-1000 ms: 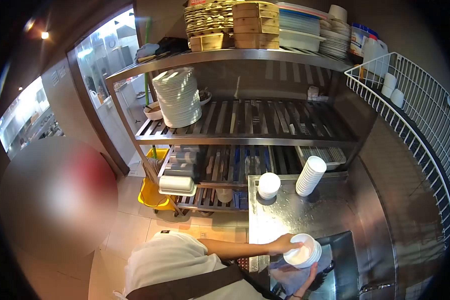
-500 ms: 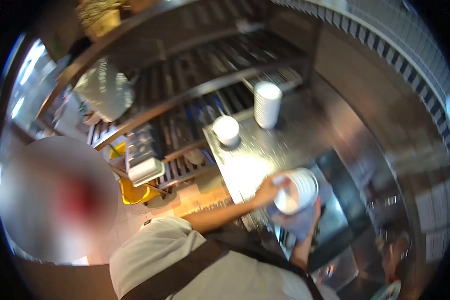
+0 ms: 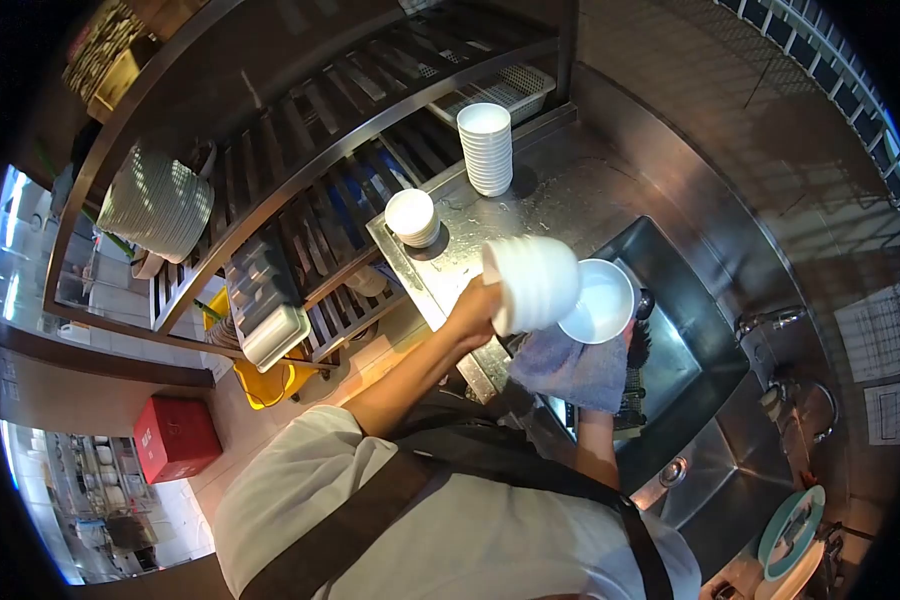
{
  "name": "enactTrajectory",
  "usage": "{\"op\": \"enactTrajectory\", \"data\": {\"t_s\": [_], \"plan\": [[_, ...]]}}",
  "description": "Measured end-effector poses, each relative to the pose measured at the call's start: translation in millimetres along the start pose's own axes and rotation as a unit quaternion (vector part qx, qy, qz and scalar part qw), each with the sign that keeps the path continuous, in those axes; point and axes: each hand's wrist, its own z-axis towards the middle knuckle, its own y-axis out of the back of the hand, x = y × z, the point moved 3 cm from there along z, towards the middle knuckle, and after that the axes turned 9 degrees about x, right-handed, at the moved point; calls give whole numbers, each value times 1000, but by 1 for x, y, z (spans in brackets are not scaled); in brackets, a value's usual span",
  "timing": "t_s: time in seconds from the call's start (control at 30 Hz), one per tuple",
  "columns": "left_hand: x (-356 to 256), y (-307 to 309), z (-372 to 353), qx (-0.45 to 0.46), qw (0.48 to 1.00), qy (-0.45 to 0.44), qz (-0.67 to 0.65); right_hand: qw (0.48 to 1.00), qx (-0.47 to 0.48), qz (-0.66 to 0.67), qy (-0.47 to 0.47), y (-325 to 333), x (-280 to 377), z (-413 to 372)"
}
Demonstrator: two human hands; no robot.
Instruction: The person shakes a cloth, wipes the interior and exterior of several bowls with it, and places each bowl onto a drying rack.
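Observation:
My left hand [image 3: 478, 308] is closed on a tilted stack of white bowls [image 3: 535, 282], blurred by motion. Right beside it, a single white bowl [image 3: 600, 302] shows its inside. A blue-grey towel [image 3: 570, 372] drapes over my right hand [image 3: 627, 340], which holds the towel against this bowl; most of its fingers are hidden. Both hands are above the near-left edge of the sink [image 3: 705, 385]. On the steel counter [image 3: 560, 205] stand a short stack of white cups [image 3: 412, 217] and a taller stack of small white bowls [image 3: 486, 150].
A slatted metal rack [image 3: 320, 150] rises at the left, bearing a stack of plates [image 3: 158, 208] and a grey cutlery box [image 3: 265, 310]. Taps [image 3: 775, 318] line the sink's right side. A red box [image 3: 177, 438] and a yellow bin [image 3: 265, 383] stand on the floor.
The stack in my left hand has come apart from the single bowl, which now shows beside it at the towel. The head view has shifted, bringing the red box into sight.

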Motion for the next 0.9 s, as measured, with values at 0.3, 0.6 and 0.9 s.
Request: {"op": "enactTrajectory", "data": {"t_s": [0.3,0.6,0.9], "plan": [[-12,207,30,-240,969,28,-48,998,-12,-43,48,17,-3,-21],[6,346,71,-241,944,95,205,990,-41,-76,112,11,8,-34],[-3,345,113,-133,898,296,297,989,-64,-85,99,-19,-4,-51]]}}
